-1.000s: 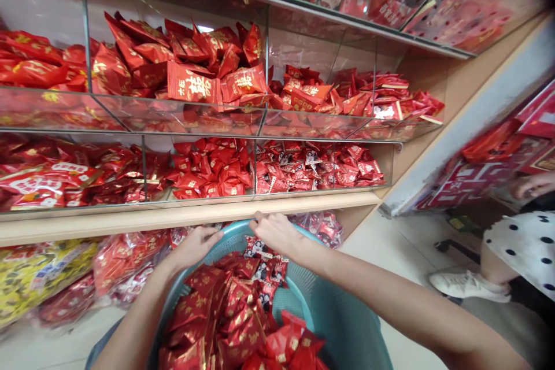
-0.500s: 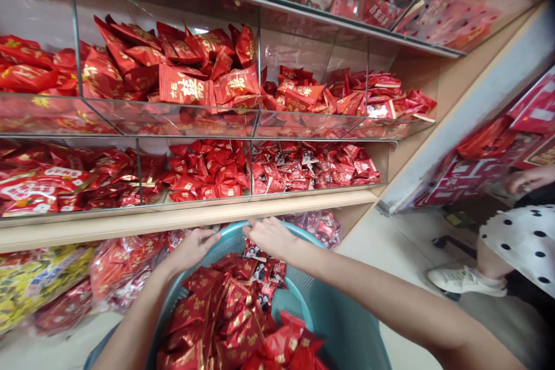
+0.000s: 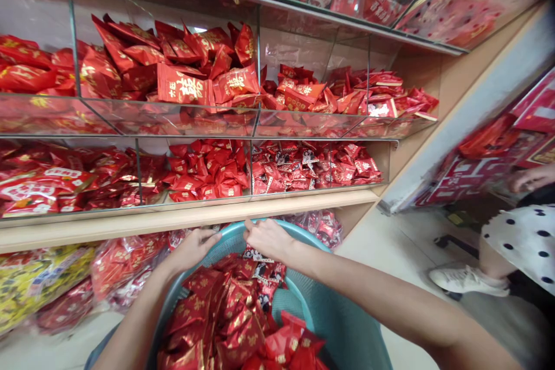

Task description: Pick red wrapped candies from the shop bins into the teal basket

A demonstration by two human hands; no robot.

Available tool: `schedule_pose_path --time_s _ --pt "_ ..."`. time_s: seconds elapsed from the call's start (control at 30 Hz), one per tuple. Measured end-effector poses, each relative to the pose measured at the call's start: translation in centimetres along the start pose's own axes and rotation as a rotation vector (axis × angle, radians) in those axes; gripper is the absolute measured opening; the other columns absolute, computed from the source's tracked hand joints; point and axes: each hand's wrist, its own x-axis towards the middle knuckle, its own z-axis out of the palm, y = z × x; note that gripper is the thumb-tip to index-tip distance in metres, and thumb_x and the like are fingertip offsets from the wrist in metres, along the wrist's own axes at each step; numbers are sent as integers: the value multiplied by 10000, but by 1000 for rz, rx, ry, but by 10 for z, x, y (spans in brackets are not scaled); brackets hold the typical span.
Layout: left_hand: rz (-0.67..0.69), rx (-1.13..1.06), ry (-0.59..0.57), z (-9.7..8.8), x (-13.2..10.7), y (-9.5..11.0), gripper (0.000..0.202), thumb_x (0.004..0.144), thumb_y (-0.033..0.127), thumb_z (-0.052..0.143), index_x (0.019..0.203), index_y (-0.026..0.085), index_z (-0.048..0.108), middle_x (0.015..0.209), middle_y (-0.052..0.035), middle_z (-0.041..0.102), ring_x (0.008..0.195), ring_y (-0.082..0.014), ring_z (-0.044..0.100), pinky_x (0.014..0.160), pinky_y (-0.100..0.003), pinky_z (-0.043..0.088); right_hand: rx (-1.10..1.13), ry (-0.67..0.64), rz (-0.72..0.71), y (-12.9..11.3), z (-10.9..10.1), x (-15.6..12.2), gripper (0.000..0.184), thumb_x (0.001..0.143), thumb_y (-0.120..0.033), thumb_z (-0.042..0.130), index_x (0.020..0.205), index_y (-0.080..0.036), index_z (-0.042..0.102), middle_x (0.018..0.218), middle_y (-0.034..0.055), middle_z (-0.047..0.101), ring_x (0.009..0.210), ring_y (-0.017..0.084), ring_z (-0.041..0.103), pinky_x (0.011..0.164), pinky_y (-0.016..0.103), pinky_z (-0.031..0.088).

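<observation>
A teal plastic basket [image 3: 306,238] stands below me at the shelf's front edge, its mouth facing up. My left hand [image 3: 197,247] holds its far rim on the left, fingers curled over the edge. A short way to the right, my right hand [image 3: 269,239] grips the same rim, its fingers bent round it. Inside lie large dark-red packets with gold print [image 3: 243,318], brighter red packets [image 3: 286,347] and several small red, black and white packets [image 3: 269,274]. A second curved teal edge [image 3: 301,295] shows within the basket. The undersides of my fingers are hidden.
Glass-divided shelves [image 3: 195,205] full of red packets rise in front. Under them lie a yellow bag [image 3: 52,286] and clear bags of red packets [image 3: 119,263]. At the right, a person's white shoe [image 3: 468,278] and dotted skirt [image 3: 522,237] are near the basket.
The fingers of my right hand have shifted very slightly on the rim. My left hand, the basket and its packets look the same.
</observation>
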Motion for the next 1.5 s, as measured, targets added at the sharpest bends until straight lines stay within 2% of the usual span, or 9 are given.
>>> schedule_pose_path --time_s 0.17,0.4,0.7,0.83,1.0,1.13,1.3,1.5 --pt "13 5 6 1 0 1 473 782 503 411 827 128 695 807 -53 720 739 -237 618 695 -301 472 -5 12 -3 -1 7 -5 137 828 -118 472 810 -150 604 895 87 621 671 181 626 507 271 460" --pt "5 48 3 1 2 -5 481 796 500 401 863 126 695 810 -47 716 738 -230 623 688 -284 467 11 9 2 -1 9 -9 136 848 -127 447 887 -158 573 945 80 601 636 161 617 487 270 447" --pt "0 39 -14 0 3 -7 466 783 514 398 756 148 686 685 -14 680 647 -205 591 608 -264 460 52 37 75 1 -8 -32 173 862 -119 409 1002 -159 502 995 74 557 697 156 601 512 249 443" --pt "-1 85 -21 -3 2 -3 468 782 527 392 752 157 677 716 -17 675 697 -217 587 661 -275 457 118 66 148 4 -13 -50 194 886 -150 375 1043 -186 485 978 53 549 697 155 593 511 242 420" --pt "-21 101 -32 -4 4 3 482 766 547 401 783 163 691 743 -28 682 724 -228 594 698 -286 458 224 150 310 29 -26 -62 245 919 -220 315 1086 -203 493 1002 62 544 664 124 572 532 226 378" --pt "-26 95 -48 -3 7 3 495 760 563 403 779 166 697 743 -29 685 714 -224 593 702 -287 459 301 346 464 63 -32 -62 275 922 -250 308 1097 -210 518 1019 61 547 760 136 569 608 231 383" --pt "-41 105 -64 -3 6 -1 517 784 559 379 863 151 688 803 -34 691 777 -236 601 740 -292 456 362 558 603 102 -21 -58 257 904 -247 354 1059 -215 556 997 49 571 834 145 563 705 239 397" --pt "-35 111 -56 -4 3 -3 477 792 533 386 847 163 682 821 -19 692 791 -234 605 767 -294 454 394 581 696 128 -7 -60 233 870 -206 403 1025 -213 576 977 37 591 853 150 565 729 236 395"
